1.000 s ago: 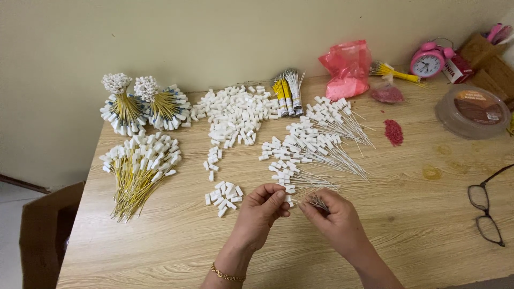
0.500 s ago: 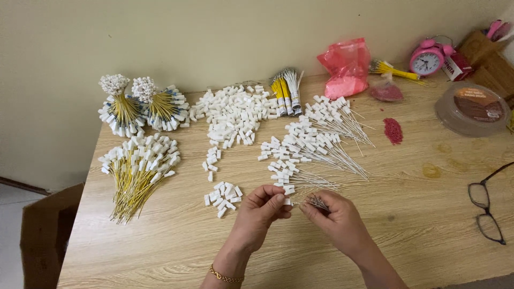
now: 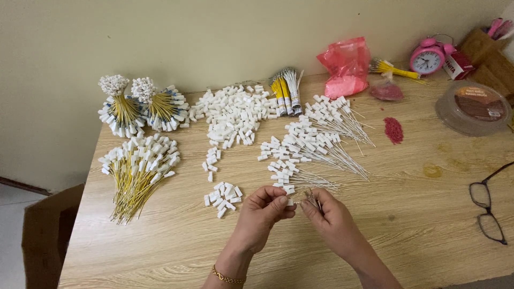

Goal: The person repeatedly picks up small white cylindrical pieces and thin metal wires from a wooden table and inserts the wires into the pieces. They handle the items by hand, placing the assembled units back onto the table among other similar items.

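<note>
Both hands meet low on the wooden counter (image 3: 407,214), near 6 o'clock. The left hand (image 3: 262,211) has its grip pinched together on a small white connector (image 3: 289,202), thumb and forefinger closed around it. The right hand (image 3: 329,214) has its grip clamped on a thin bundle of wires (image 3: 312,199), whose ends point toward the connector; whether they touch cannot be told. Just beside the left hand, at 10 o'clock, lies a small heap of loose white connectors (image 3: 222,194). Directly above the hands, at 12 o'clock, white-wired pieces with fitted connectors (image 3: 316,142) fan out. Yellow-wired pieces (image 3: 136,168) lie at 9 o'clock, and black glasses (image 3: 490,206) rest at 3 o'clock.
</note>
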